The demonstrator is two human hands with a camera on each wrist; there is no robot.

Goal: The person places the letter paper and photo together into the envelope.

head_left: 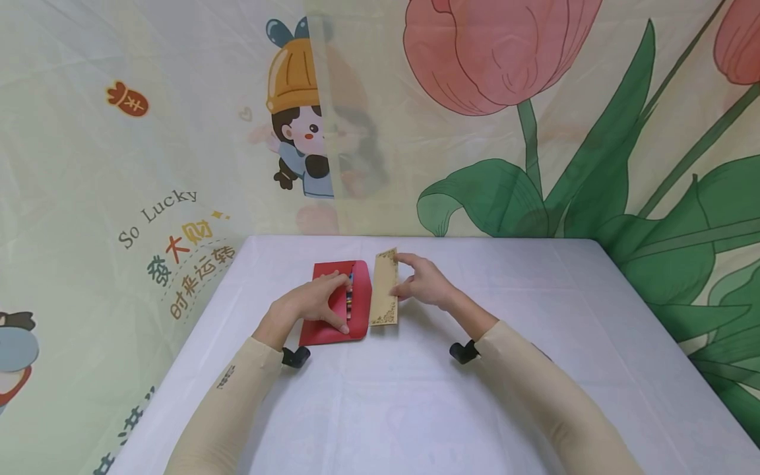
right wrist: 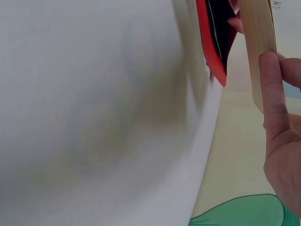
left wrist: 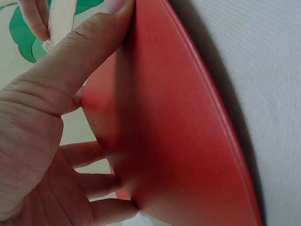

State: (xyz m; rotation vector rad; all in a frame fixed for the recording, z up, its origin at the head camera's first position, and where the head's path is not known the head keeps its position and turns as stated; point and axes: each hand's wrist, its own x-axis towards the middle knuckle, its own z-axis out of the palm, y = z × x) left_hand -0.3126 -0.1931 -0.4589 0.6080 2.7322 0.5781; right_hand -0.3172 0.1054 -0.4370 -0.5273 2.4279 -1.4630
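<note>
My left hand [head_left: 320, 300] spans the red envelope [head_left: 359, 320], its thumb and fingers gripping it from opposite edges. The flap side faces right, and a narrow multicoloured strip [head_left: 349, 307] shows at the mouth. Seen from the right wrist, the envelope [right wrist: 210, 47] gapes with a dark inside. My right hand [head_left: 423, 282] holds a beige card [head_left: 384, 290] with ornate printed corners by its right side, between thumb and fingers. In the right wrist view the card [right wrist: 258, 33] shows a thick, layered edge. It stands just right of the envelope's flap.
A white cloth covers the table [head_left: 380, 409]. Behind it hangs a printed curtain [head_left: 368, 132] with tulips, a cartoon figure and lettering. Black wrist-camera mounts [head_left: 295, 357] stick out under both sleeves.
</note>
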